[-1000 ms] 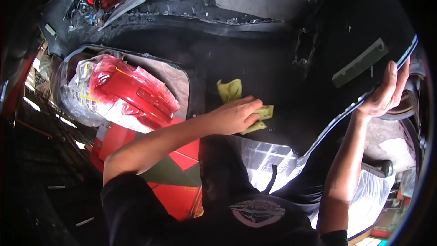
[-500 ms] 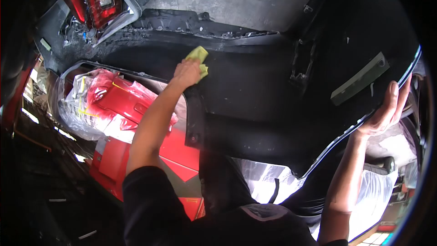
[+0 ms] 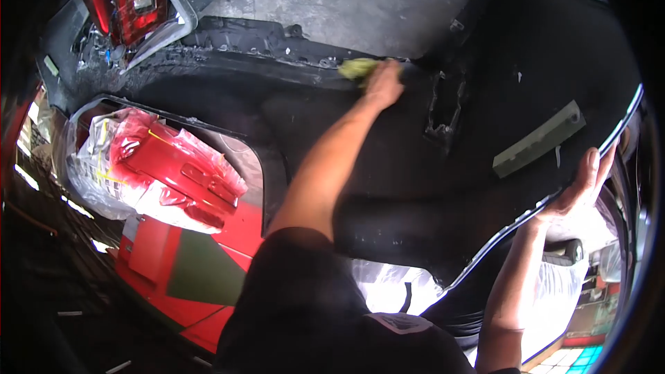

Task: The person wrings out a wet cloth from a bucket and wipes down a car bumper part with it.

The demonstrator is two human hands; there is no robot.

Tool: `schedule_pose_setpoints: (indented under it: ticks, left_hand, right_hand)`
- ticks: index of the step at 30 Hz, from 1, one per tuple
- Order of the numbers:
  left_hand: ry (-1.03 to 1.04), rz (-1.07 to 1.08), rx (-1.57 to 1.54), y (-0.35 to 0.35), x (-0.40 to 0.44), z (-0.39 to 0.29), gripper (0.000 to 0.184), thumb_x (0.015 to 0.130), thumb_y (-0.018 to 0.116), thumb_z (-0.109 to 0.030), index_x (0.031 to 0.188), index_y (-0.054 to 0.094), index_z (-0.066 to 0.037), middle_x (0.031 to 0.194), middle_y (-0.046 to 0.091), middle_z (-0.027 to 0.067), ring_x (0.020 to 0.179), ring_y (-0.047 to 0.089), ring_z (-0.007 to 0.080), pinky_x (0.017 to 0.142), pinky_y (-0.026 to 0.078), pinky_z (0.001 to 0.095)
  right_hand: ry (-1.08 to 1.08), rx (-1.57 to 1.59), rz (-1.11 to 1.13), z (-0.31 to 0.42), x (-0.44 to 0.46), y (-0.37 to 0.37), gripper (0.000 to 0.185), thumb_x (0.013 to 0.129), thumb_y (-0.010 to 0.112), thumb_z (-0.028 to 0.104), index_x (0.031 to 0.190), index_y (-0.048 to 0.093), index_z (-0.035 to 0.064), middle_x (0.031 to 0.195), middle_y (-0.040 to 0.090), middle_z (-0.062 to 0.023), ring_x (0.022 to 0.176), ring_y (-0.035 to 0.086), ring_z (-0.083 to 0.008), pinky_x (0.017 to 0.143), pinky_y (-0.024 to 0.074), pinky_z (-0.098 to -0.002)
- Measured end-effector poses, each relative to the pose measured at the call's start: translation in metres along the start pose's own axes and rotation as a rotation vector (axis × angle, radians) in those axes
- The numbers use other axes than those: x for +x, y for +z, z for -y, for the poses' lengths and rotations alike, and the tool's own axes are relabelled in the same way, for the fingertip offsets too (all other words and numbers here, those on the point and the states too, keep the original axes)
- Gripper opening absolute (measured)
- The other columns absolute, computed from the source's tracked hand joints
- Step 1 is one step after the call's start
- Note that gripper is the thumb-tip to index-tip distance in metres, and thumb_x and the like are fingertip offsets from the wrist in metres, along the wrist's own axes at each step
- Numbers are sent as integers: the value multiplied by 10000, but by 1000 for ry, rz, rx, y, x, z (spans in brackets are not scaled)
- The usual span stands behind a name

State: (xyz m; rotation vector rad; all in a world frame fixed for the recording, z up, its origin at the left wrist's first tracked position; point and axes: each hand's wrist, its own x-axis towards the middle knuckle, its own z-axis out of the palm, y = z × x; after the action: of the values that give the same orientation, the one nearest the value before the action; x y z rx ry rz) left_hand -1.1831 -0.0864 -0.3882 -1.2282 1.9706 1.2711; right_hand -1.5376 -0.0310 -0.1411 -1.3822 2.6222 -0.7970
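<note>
A large black car body panel (image 3: pixel 388 159) fills the middle, tilted across my lap. My left hand (image 3: pixel 385 85) is closed on a yellow-green cloth (image 3: pixel 359 68), pressed to the panel near its far edge; both are slightly blurred. On the right, my right hand (image 3: pixel 578 185) grips the panel's light-coloured edge, thumb and fingers around it. A strip of greenish tape (image 3: pixel 539 140) sticks to the panel near that hand. Left of the tape the panel has a narrow rectangular cutout.
A red painted part (image 3: pixel 183 163) in plastic and paper lies at the left, above a red and dark green surface (image 3: pixel 149 253). A red tail light (image 3: pixel 140 5) is at the top left. Grey concrete floor (image 3: pixel 332 0) shows beyond the panel. Clear plastic sheeting (image 3: pixel 557 291) hangs at the lower right.
My left hand has moved with the cloth from the near middle of the panel, first up and left, then right along the far edge. My right hand keeps its hold; the view has shifted slightly.
</note>
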Motion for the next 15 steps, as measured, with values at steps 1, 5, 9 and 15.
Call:
schedule_pose_setpoints:
  ticks: [1, 5, 9, 15]
  left_hand:
    - [-67, -39, -242, 12, 14, -25, 522, 860, 640, -81, 1366, 525, -21, 1375, 550, 255, 1314, 503, 410, 1095, 418, 479]
    - [-45, -128, -494, 8, 12, -95, 458, 857, 477, 68, 1286, 603, -28, 1309, 601, 266, 1284, 531, 420, 1082, 422, 477]
    - [-154, 142, -579, -44, -20, -100, 475, 818, 507, 64, 1274, 627, 7, 1256, 662, 227, 1222, 612, 378, 1052, 479, 404]
    - [80, 171, -1252, -118, -47, -208, 422, 1047, 495, -175, 1430, 519, 2, 1418, 583, 135, 1296, 542, 181, 1079, 447, 329]
  right_hand:
    - [9, 46, 3, 1, 1, 0, 618, 1060, 386, 512, 1348, 594, 6, 1408, 552, -268, 1140, 675, -353, 947, 586, -408]
    - [482, 362, -111, -1, 3, 0, 565, 1052, 467, 447, 1425, 537, 28, 1413, 555, -260, 1148, 662, -282, 993, 538, -350]
    - [384, 272, -22, 19, 10, 0, 580, 1038, 522, 368, 1510, 408, 50, 1487, 482, -221, 1269, 544, -238, 1073, 428, -334]
    - [737, 558, -7, 59, 20, -2, 655, 1018, 595, 229, 1569, 313, 15, 1536, 438, -197, 1366, 442, -187, 1132, 348, -311]
